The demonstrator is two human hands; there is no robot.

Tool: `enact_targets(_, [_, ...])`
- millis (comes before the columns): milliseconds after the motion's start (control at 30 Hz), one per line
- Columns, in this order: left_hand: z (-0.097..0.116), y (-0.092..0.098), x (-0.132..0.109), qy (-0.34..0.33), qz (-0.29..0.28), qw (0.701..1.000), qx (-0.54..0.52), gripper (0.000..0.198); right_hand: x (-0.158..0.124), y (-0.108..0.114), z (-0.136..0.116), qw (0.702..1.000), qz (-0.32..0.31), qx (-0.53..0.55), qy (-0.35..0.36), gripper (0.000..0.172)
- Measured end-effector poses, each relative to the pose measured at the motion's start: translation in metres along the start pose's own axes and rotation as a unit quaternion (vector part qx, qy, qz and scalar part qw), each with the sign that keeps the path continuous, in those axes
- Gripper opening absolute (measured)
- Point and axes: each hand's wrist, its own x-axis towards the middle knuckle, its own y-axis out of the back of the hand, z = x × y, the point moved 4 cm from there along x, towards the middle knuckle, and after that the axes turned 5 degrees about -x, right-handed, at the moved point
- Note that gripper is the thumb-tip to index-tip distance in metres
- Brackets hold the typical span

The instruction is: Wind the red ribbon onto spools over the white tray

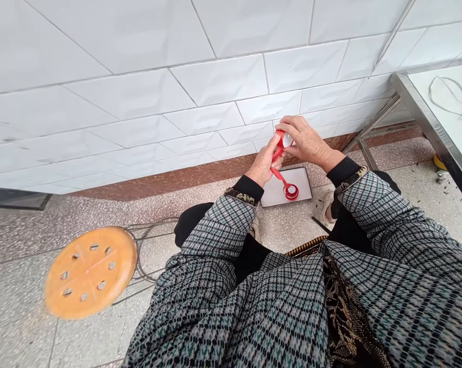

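Note:
My right hand [308,139] is closed around a small white roll or spool [287,140] with red ribbon on it. Pressed up against it, my left hand [267,159] has its fingers closed on the red ribbon [279,174]. From below my left hand the ribbon runs down to a second roll of red ribbon [291,192] with a white centre. That roll appears over a shallow white tray [268,190] with a dark rim on the floor; whether it rests in the tray or hangs above it, I cannot tell.
To the left stands a round orange stool [90,271] with wire legs. A metal-framed table [441,128] with a white cable [451,99] on it is at the right. White tiled wall [215,82] rises in front. A yellow object [440,162] lies on the floor under the table.

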Motion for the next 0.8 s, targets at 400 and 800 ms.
enact_targets(400, [0.001,0.006,0.002,-0.080,0.041,0.996,0.012,0.056,-0.005,-0.009,0.026,0.909,0.042,0.302,-0.284,0.090])
enact_targets(800, [-0.009,0.000,0.003,-0.074,0.041,0.996,0.015,0.052,-0.002,-0.006,-0.002,0.872,0.058,0.376,-0.308,0.068])
